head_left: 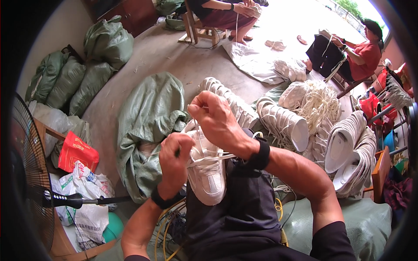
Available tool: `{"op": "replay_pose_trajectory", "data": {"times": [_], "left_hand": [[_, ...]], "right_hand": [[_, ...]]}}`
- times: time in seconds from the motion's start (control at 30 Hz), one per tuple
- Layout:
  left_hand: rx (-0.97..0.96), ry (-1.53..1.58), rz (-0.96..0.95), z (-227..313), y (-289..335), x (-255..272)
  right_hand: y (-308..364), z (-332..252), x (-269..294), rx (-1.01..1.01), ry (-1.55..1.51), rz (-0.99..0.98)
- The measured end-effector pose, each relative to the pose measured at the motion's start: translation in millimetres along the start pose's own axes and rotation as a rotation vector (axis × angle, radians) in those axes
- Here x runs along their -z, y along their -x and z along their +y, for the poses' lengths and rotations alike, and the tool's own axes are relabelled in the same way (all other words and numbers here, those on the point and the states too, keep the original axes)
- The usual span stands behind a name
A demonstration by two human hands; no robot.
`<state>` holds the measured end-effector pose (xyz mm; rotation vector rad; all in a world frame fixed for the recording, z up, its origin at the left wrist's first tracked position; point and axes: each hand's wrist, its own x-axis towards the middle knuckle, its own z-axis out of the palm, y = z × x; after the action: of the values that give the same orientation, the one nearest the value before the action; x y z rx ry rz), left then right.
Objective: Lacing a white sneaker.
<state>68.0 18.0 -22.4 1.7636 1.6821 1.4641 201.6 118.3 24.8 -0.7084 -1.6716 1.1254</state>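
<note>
A white shoe [210, 185] is set over the lap [250, 206], toe nearest. Its lace [198, 130] is pinched by the right hand [215, 119] above the far end; the left hand [175, 156] is curled at the left edge, its grip indiscernible. Elbow room is bounded by a green sack [150, 104] leftward and stacked shoes [283, 124] rightward; floor [174, 61] is seen beyond.

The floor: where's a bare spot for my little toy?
Mostly bare floor lies between the green sacks at upper left and the crumpled green sack in the middle. It's crowded right of the white shoe over the lap: stacked shoes and heaped laces.
</note>
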Motion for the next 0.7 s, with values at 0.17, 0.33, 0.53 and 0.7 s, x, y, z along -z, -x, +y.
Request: {"op": "replay_pose_trajectory", "data": {"times": [0.17, 0.33, 0.53, 0.7], "left_hand": [[-0.422, -0.48, -0.152, 9, 11, -1], [-0.297, -0.529, -0.103, 9, 5, 3], [-0.19, -0.626, -0.264, 18, 0, 13], [-0.199, -0.673, -0.416, 22, -7, 17]], "right_hand": [[18, -4, -15, 0.211, 0.063, -0.18], [20, 20, -7, 0.159, 0.219, -0.167], [42, 50, 29, 0.25, 0.539, -0.279], [49, 57, 36, 0.256, 0.503, -0.308]]}}
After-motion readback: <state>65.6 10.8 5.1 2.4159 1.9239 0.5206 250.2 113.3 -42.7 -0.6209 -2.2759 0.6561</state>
